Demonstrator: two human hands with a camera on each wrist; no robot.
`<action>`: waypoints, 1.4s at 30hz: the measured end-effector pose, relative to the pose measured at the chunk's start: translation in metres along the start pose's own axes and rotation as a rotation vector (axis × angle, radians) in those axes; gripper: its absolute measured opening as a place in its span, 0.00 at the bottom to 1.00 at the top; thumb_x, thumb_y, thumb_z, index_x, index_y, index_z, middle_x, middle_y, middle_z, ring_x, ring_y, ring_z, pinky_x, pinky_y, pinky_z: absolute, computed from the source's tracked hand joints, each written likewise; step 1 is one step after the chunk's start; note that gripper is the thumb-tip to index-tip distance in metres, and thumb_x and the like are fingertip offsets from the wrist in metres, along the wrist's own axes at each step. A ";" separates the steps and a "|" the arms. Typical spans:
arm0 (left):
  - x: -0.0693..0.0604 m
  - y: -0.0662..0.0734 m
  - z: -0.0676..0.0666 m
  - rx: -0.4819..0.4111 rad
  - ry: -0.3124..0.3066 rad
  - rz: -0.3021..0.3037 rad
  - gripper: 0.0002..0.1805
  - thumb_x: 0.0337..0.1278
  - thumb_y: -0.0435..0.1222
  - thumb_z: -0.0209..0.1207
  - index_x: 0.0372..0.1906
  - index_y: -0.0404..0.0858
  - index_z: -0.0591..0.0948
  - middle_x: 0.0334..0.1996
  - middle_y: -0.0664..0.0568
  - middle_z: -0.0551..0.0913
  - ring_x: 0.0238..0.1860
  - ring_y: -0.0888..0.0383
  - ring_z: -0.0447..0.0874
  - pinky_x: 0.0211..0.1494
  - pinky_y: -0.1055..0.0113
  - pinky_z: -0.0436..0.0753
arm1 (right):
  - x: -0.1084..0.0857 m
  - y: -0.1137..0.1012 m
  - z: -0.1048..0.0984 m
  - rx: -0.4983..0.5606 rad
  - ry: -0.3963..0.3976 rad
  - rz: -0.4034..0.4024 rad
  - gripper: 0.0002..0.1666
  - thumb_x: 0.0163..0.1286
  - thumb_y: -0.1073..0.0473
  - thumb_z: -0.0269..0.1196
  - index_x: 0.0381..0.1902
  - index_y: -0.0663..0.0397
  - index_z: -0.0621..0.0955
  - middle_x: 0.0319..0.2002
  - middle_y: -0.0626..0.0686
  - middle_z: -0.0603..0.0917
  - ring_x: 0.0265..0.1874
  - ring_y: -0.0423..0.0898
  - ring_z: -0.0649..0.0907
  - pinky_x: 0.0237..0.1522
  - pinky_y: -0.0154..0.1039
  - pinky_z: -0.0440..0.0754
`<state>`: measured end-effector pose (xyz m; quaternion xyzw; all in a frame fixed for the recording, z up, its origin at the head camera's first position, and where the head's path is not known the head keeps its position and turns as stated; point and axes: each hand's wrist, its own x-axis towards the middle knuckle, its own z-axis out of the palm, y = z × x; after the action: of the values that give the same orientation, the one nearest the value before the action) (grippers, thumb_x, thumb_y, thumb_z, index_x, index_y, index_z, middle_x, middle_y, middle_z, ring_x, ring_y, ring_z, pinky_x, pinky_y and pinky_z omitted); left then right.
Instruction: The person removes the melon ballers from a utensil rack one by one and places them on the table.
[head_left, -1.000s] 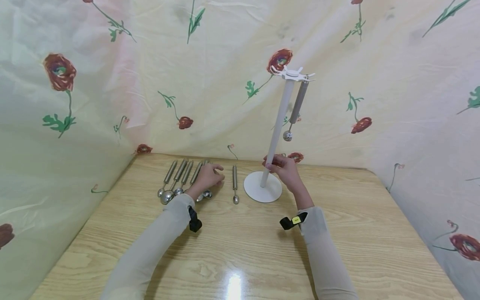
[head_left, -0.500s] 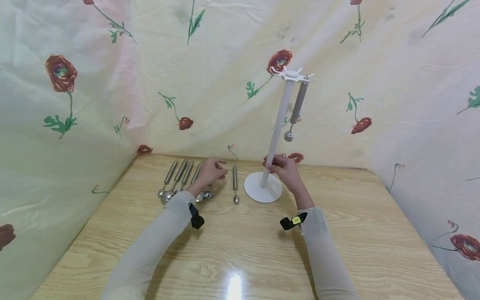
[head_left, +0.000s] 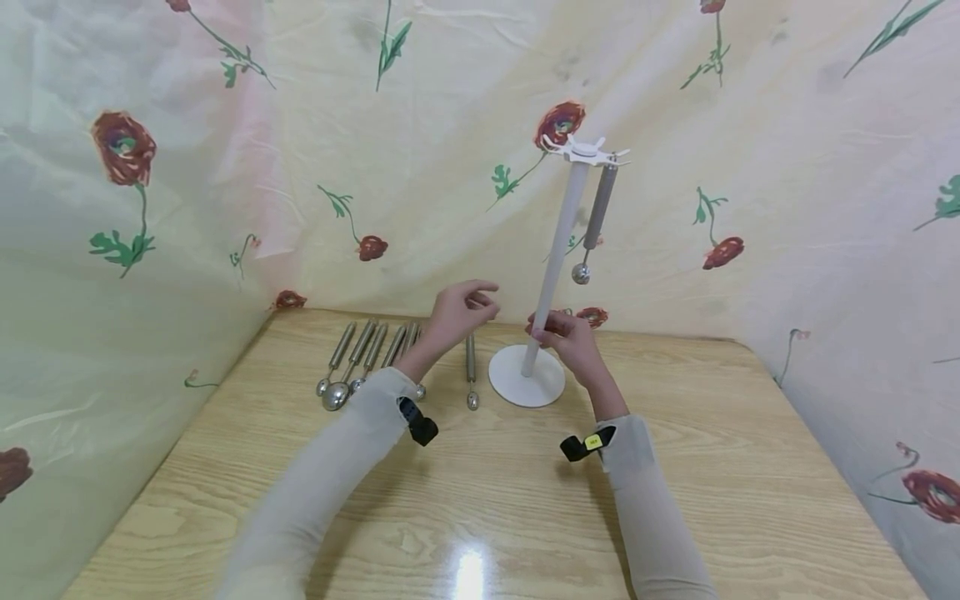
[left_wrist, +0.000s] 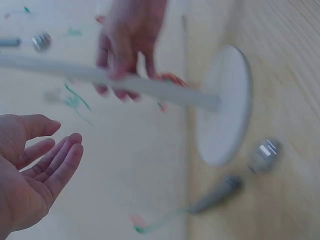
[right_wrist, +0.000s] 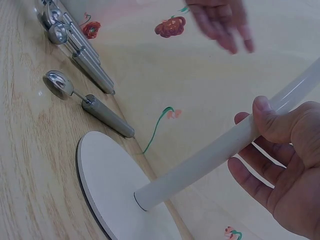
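My right hand [head_left: 576, 346] grips the lower pole of a white stand [head_left: 559, 237], thumb on one side and fingers on the other, as the right wrist view shows. The stand's round base [right_wrist: 107, 175] rests on the table, and the pole leans right in the head view. From its hooked top hangs one grey-handled scoop [head_left: 600, 208] with a small round head. My left hand [head_left: 457, 317] is in the air left of the pole, fingers loosely bent, nothing in it. Below it a single metal scoop [head_left: 471, 367] lies on the table, partly covered by the hand in the head view.
Several metal scoops [head_left: 360, 354] lie side by side at the table's back left, some hidden behind my left forearm. A flower-patterned cloth [head_left: 420, 167] rises behind the wooden table [head_left: 480, 492] and along its sides.
My left hand has lifted from beside the row of scoops and moved right and up, over the single scoop. My right hand has stayed on the pole. The hanging scoop has swung slightly.
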<state>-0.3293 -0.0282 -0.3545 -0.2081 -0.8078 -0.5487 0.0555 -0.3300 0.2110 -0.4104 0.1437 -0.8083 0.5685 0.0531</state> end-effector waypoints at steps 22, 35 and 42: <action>0.016 0.109 0.040 -0.198 0.039 0.252 0.23 0.68 0.34 0.64 0.65 0.34 0.79 0.60 0.42 0.85 0.58 0.53 0.87 0.56 0.72 0.85 | -0.003 -0.005 0.000 -0.002 -0.009 0.017 0.17 0.74 0.66 0.62 0.57 0.70 0.81 0.51 0.72 0.85 0.41 0.33 0.84 0.44 0.31 0.86; 0.022 0.121 0.055 -0.271 -0.011 0.190 0.34 0.66 0.31 0.65 0.74 0.34 0.69 0.70 0.43 0.76 0.68 0.52 0.78 0.56 0.70 0.85 | -0.003 -0.007 -0.003 -0.001 -0.023 0.020 0.17 0.74 0.68 0.62 0.57 0.71 0.81 0.45 0.62 0.86 0.39 0.36 0.83 0.49 0.46 0.88; 0.028 0.123 0.061 -0.265 -0.005 0.208 0.34 0.66 0.30 0.64 0.74 0.33 0.68 0.71 0.42 0.74 0.70 0.52 0.76 0.58 0.71 0.84 | -0.001 0.003 -0.003 -0.031 -0.001 -0.029 0.16 0.73 0.65 0.64 0.55 0.68 0.82 0.43 0.63 0.86 0.37 0.37 0.83 0.43 0.35 0.88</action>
<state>-0.2974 0.0738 -0.2631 -0.2977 -0.7026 -0.6411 0.0820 -0.3306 0.2145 -0.4121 0.1550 -0.8150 0.5548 0.0630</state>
